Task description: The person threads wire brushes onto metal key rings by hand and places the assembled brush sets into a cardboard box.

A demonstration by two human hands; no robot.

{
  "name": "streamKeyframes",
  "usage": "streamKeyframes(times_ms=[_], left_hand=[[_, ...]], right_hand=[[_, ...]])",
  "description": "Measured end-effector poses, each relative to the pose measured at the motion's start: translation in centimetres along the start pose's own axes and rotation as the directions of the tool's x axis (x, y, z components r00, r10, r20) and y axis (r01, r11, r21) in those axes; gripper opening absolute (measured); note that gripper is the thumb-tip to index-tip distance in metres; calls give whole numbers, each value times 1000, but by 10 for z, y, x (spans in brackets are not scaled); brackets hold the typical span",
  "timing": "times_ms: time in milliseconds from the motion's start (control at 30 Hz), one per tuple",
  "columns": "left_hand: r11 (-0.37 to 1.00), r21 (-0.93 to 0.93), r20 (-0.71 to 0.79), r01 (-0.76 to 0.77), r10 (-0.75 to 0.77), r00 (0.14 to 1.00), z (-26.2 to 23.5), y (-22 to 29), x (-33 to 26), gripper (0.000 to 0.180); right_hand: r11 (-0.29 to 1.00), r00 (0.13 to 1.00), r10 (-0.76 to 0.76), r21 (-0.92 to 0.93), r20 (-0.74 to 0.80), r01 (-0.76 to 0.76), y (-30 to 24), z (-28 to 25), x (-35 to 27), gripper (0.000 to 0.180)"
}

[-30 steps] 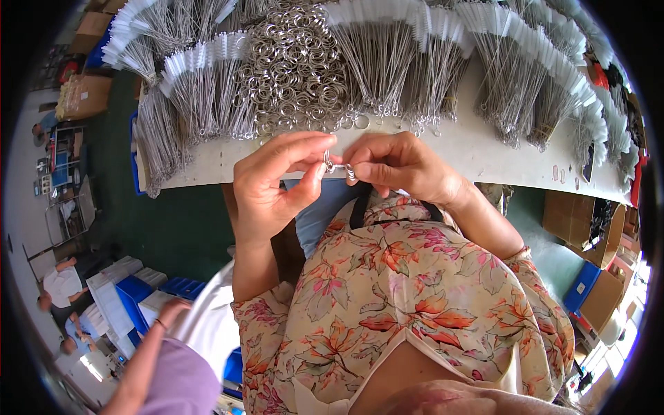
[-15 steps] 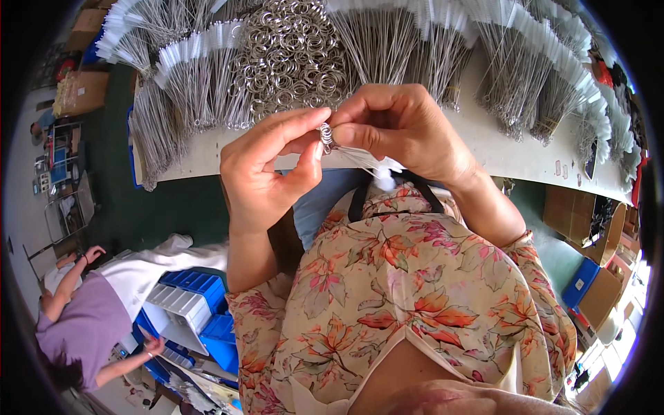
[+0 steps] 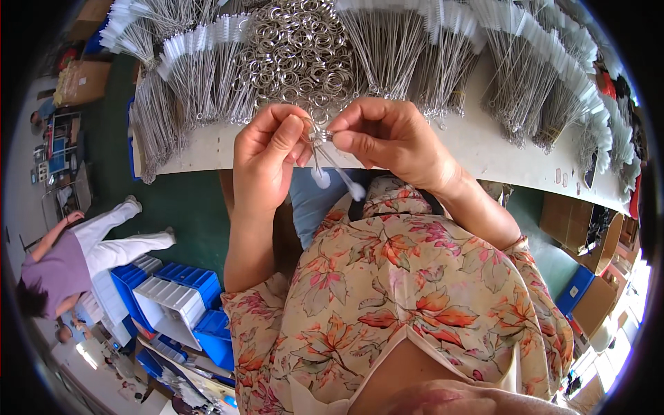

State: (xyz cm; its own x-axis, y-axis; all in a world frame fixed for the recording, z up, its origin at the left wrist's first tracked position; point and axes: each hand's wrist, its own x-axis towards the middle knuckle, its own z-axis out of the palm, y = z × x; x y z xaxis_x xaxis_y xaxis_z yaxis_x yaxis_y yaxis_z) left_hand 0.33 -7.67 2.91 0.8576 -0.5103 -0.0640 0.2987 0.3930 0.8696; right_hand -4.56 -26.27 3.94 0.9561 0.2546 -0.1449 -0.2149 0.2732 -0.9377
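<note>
Ring pile (image 3: 301,52): one; its rings beyond count. Table (image 3: 477,146) under pile: one. Near side of pile: left hand (image 3: 266,149), right hand (image 3: 401,142), two white tips (image 3: 356,191). Brushes (image 3: 207,83) flanking pile: uncountable.

White glare is thrown in through the lower-right panes (image 3: 610,365)! The table (image 3: 512,153) is bowed by the fisheye, and glints are scattered across the heaped rings (image 3: 299,52).

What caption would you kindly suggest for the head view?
Left hand and right hand pinch metal rings, white-tipped wires dangling between, near wire-handled brushes.
</note>
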Motion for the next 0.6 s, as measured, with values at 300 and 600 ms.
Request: streamKeyframes(times_ms=[300, 600], left_hand=[[894, 438, -9, -92, 107, 994, -2, 7, -15, 11], [715, 665, -39, -214, 319, 947, -4, 12, -27, 13]], right_hand=[[1000, 999, -18, 1, 32, 18, 8, 8, 6, 15], [1000, 998, 13, 6, 54, -14, 14, 24, 13, 12]])
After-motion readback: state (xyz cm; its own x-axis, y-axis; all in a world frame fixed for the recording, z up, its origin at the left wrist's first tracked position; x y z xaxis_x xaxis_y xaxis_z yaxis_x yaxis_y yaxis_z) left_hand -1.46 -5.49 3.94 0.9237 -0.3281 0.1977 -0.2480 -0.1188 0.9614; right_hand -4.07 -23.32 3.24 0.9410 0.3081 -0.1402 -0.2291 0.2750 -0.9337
